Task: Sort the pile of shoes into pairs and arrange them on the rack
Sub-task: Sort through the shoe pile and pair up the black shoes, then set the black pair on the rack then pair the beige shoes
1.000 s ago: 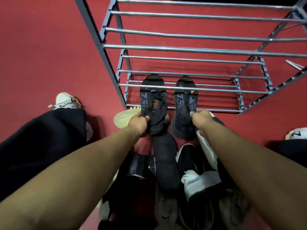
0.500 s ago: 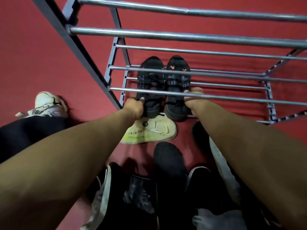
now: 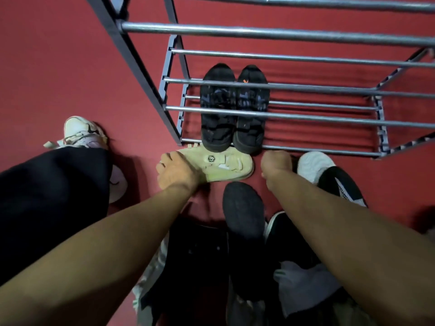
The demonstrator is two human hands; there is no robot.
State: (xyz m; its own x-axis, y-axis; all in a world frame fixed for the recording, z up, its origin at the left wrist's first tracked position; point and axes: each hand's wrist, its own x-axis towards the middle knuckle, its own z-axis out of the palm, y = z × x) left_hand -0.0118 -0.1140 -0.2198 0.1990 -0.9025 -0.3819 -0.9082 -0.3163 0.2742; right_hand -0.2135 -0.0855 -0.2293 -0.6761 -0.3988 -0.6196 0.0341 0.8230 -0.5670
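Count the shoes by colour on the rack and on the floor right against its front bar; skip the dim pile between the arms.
Black shoes, side by side on the rack: 2
Pale yellow shoe, under the left hand: 1
White-toed black shoe: 1
Total: 4

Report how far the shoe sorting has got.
Done: one black pair sits side by side on the rack's bottom shelf. In hand: the left hand rests on a pale yellow shoe on the floor; the right hand holds nothing. Left: the pile of mixed shoes below, and every upper shelf in view stands bare.
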